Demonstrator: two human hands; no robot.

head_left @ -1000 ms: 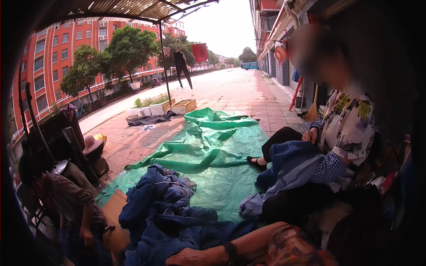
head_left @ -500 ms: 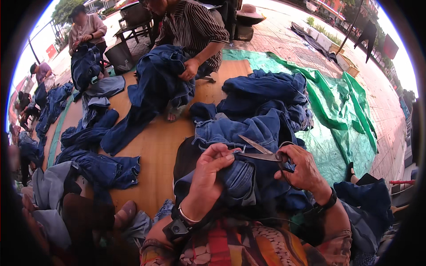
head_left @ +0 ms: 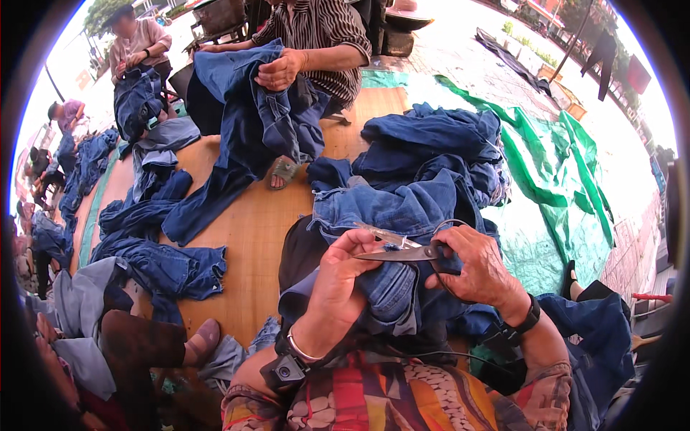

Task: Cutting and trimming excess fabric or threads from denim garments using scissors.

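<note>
In my right hand [head_left: 474,264] is a pair of dark metal scissors [head_left: 405,254], my fingers through the handle loops. Their blades are parted and point left across the fingertips of my left hand [head_left: 333,279]. That hand is closed in a pinch on the edge of blue jeans [head_left: 390,289] lying over my lap. A small scrap of denim shows between the blades; the exact grip is partly hidden behind the lower blade. Just beyond my hands lies a lighter blue denim piece [head_left: 388,205] with a frayed edge.
A heap of dark jeans [head_left: 431,136] lies ahead, beside a green tarp [head_left: 535,172]. Across a tan floor sheet [head_left: 244,280], a person in a striped shirt [head_left: 316,32] holds jeans. More denim [head_left: 162,269] lies at left, near a neighbour's foot [head_left: 203,343].
The scissors have shifted left over my left fingertips and their blades have come closer together. My right hand moved slightly left. The striped-shirt person has lifted their jeans higher.
</note>
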